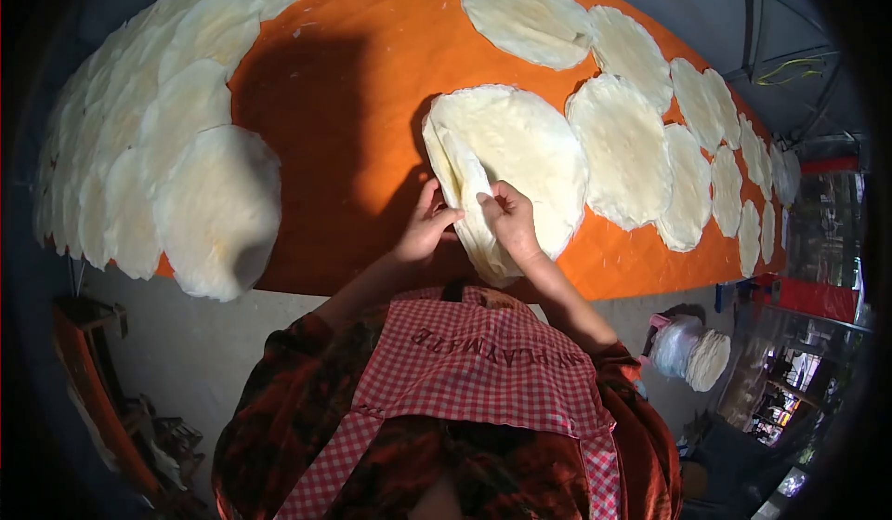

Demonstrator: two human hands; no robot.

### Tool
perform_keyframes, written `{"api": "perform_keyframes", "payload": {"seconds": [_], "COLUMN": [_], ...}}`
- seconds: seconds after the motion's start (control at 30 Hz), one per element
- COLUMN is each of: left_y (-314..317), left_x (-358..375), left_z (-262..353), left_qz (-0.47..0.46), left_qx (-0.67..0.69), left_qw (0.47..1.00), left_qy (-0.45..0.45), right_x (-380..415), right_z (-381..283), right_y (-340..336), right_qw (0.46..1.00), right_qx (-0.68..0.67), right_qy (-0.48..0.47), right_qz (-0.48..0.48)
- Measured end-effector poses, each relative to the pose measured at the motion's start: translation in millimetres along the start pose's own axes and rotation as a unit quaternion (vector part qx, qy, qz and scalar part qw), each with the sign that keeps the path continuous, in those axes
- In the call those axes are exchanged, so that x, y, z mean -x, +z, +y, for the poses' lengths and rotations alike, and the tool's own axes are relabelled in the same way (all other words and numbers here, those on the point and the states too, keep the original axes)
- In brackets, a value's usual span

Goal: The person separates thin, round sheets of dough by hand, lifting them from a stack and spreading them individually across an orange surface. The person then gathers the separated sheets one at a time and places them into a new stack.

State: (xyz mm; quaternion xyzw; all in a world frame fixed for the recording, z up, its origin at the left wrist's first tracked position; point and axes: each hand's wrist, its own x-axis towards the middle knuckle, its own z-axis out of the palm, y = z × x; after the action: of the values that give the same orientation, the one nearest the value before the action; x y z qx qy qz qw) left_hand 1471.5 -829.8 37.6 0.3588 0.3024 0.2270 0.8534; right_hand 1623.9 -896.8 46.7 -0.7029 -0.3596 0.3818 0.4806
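Under the folded flatbread (520,144), the left fingertips (450,213) are partly hidden.

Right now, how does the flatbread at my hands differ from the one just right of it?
The near flatbread is folded over along its left side; the other flatbread lies unfolded. Your left hand and right hand are at the near flatbread, while neither touches the other flatbread. Both look pale and roundish.

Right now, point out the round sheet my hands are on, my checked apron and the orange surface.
Round sheet (544,148), head view: flat right side.
Checked apron (483,394), head view: front, below lettering.
Orange surface (404,65), head view: bare upper stretch.
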Motion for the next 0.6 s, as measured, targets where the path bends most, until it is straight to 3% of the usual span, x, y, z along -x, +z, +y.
{"api": "perform_keyframes", "payload": {"seconds": [0.23,0.33,0.43,0.6], "left_y": [7,-1,-16,-37], "left_x": [-18,-28,-29,-35], "left_z": [5,-8,-11,-23], "left_qz": [0.081,0.091,0.06,0.078], "left_qx": [-0.079,-0.096,-0.09,-0.068], "left_qw": [0.993,0.99,0.994,0.992], "left_qy": [-0.024,0.049,-0.001,0.076], "right_x": [3,2,0,-2], "right_z": [-1,23,25,-1], "right_y": [12,18,17,11], "right_qw": [0.999,0.997,0.996,0.998], "right_qx": [0.027,0.068,0.089,0.038], "right_qy": [-0.019,-0.042,-0.016,-0.026], "right_qz": [0.009,0.01,0.0,0.048]}}
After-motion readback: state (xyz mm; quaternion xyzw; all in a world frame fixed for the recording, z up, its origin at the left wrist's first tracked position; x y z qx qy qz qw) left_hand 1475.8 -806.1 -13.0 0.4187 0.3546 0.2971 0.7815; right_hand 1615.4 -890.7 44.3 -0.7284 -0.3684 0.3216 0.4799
